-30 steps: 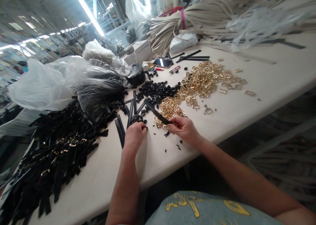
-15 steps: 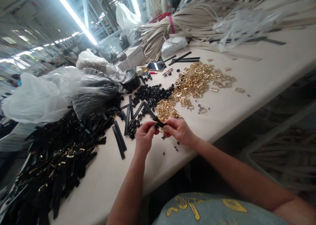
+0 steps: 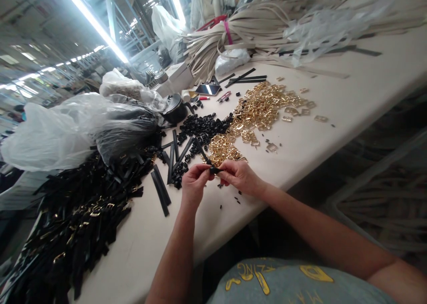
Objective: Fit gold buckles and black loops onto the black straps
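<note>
Between my two hands is a black strap (image 3: 202,152), one end pointing up and away over the table. My left hand (image 3: 196,177) pinches it near a small dark loop at the fingertips, too small to make out well. From the other side my right hand (image 3: 238,176) pinches the same strap with thumb and forefinger. Just beyond the fingers lies a heap of gold buckles (image 3: 258,110). Beside it spreads a pile of small black loops (image 3: 205,128). Several loose black strap pieces (image 3: 160,190) rest left of my left hand.
A mound of black straps with gold buckles (image 3: 90,219) covers the table's left side, plastic bags (image 3: 50,128) behind it. Farther back are a lidded black pot (image 3: 175,108), a phone (image 3: 208,89) and bundled beige strips (image 3: 256,26). A person (image 3: 208,3) stands beyond the table.
The strap between my fingers has turned and shows narrower now. My hands stay close together in nearly the same place. The view has shifted slightly.
</note>
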Tool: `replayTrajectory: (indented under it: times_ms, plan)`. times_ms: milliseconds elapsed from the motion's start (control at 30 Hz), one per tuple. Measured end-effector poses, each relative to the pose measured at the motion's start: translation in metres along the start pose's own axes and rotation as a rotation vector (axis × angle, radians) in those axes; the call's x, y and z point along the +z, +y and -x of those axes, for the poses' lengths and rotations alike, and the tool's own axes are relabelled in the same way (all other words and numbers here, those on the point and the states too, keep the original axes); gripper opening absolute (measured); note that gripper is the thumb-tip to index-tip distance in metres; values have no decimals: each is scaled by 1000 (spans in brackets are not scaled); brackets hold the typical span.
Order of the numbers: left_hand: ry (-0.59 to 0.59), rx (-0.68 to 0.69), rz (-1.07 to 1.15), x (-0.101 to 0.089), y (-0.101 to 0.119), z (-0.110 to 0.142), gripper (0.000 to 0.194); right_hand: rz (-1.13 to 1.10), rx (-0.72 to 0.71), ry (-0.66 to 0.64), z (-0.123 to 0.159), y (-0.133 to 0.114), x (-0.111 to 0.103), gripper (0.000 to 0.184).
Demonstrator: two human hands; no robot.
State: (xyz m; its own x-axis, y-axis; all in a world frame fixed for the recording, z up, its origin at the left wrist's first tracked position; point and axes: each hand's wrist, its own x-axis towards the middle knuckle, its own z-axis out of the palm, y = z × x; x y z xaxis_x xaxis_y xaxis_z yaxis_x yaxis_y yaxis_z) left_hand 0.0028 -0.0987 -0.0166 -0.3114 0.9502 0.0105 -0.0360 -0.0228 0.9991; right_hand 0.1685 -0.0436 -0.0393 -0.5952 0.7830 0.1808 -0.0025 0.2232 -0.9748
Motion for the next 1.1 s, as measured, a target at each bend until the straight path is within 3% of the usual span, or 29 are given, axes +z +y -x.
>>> replayTrajectory:
  times_ms: [133, 300, 500, 633, 867, 1100]
  plan:
    - [-59, -11, -58, -6, 1, 1, 27, 79, 1, 10, 0, 0, -1, 15]
    - [-58, 70, -138, -3, 2, 2, 20, 162, -6, 34, 0, -3, -1, 11]
    - [-71, 159, -305, -2, -2, 3, 14, 0, -72, -7, -1, 1, 2, 18]
    - [-53, 96, -276, 0, -3, 4, 17, -22, -90, -39, 0, -4, 3, 22]
    - [-124, -35, -148, 4, 3, 7, 27, -315, 68, 23, -2, -3, 4, 32]
    - [125, -173, 209, -2, 0, -5, 40, -166, 67, 80, 0, -3, 3, 15]
